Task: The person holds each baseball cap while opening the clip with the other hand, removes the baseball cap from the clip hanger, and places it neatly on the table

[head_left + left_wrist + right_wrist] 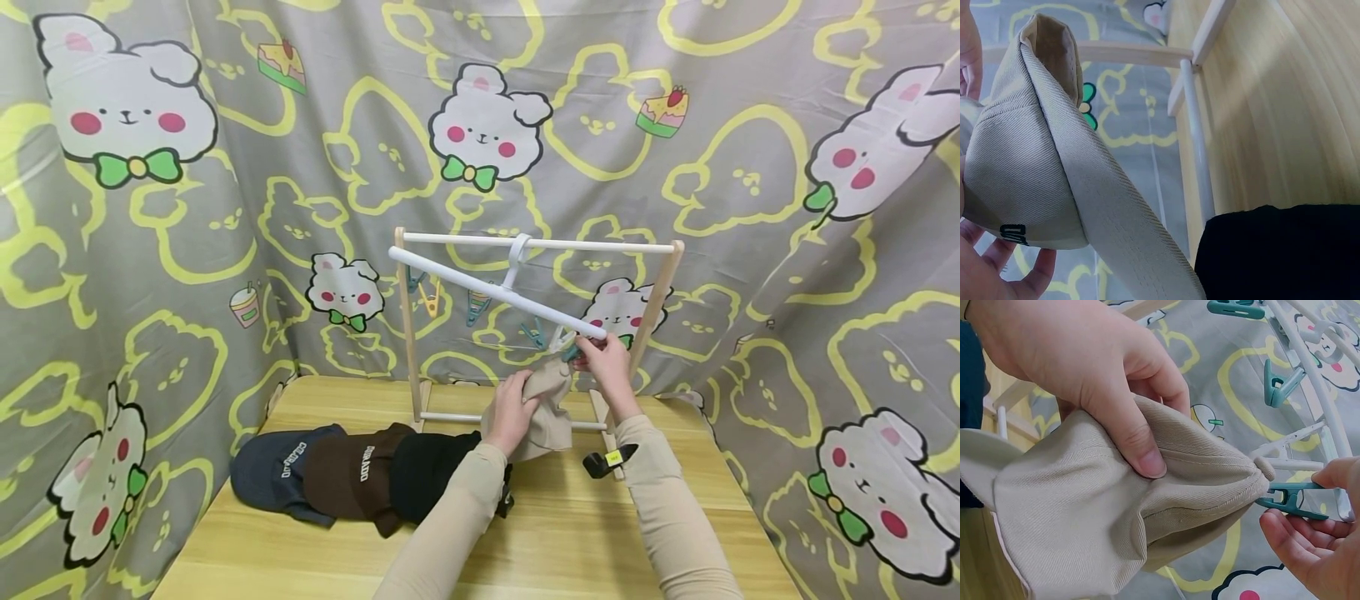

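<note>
My left hand (512, 412) grips a beige baseball cap (550, 408), its thumb (1147, 456) pressed over the folded crown. In the left wrist view the cap's brim (1110, 187) slants downward and dark lettering (1014, 234) shows on its front. With my right hand (607, 367) I pinch the handles of a teal clip (1288, 500) at the low right end of a white clip hanger (450, 279). The clip's jaws are at the crown's top, close by the button (1265, 467). The hanger hangs tilted from the rack's top bar (600, 246).
A navy cap (258, 471), a brown cap (337, 475) and a black cap (427, 475) overlap in a row on the wooden table (300, 567). More clips, among them a yellow one (430, 298), hang below the hanger. The rack's wooden post (411, 333) stands at left.
</note>
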Demonstrator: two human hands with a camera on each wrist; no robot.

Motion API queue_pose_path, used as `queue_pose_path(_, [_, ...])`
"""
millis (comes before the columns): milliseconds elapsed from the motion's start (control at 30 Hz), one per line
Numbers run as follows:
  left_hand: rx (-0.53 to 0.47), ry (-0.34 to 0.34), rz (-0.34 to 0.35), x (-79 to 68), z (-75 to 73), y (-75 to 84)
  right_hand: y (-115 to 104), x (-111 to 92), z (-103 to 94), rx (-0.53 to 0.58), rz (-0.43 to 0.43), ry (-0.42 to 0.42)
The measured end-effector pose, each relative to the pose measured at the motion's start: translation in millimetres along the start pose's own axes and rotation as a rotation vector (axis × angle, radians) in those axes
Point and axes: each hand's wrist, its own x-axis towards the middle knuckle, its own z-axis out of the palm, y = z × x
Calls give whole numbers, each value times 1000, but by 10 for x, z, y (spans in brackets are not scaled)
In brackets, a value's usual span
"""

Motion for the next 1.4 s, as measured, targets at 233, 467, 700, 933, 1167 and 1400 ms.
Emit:
queue_pose_path(233, [-9, -11, -7, -5, -27, 4, -4, 1, -14, 18, 3, -1])
queue_pose_path(467, [-35, 7, 0, -20, -53, 1, 1, -3, -24, 28, -1, 4])
queue_pose_path(700, [-49, -4, -3, -23, -79, 7, 15, 2, -48, 4, -3, 2])
queue_pose_path(933, [-48, -15, -16, -35, -109, 15, -11, -2, -82, -11, -4, -8])
queue_pose_path(1167, [-48, -16, 4, -68, -123, 27, -15, 6, -129, -1, -16, -20])
queue_pose_path(1400, [-56, -2, 55, -115, -116, 32, -2, -1, -184, -9, -30, -10])
